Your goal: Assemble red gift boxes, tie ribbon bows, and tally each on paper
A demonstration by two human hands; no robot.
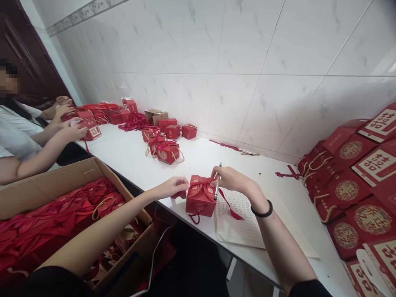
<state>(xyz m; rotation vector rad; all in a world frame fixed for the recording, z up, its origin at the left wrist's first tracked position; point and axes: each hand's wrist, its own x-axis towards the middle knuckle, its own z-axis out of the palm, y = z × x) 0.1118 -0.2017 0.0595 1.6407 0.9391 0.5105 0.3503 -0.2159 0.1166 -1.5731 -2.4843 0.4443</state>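
Observation:
A small red gift box (201, 205) stands upright on the white table in front of me, a dark red ribbon (202, 183) lying across its closed top. My left hand (176, 186) is at the box's left side, its fingers closed on the ribbon. On the other side, my right hand (227, 179) is closed with a pen (218, 181) held upright against its fingers. The ribbon passes into these fingers too, and its loose tail hangs right over a sheet of handwritten paper (238, 206). The exact pinch of the right fingertips is partly hidden.
Several red boxes (168, 152) stand farther back on the table (130, 152). Stacked red boxes (346, 189) fill the right end by the tiled wall. An open carton (123, 177) of ribboned boxes is at my left. Two co-workers' hands (72, 130) handle red boxes at far left.

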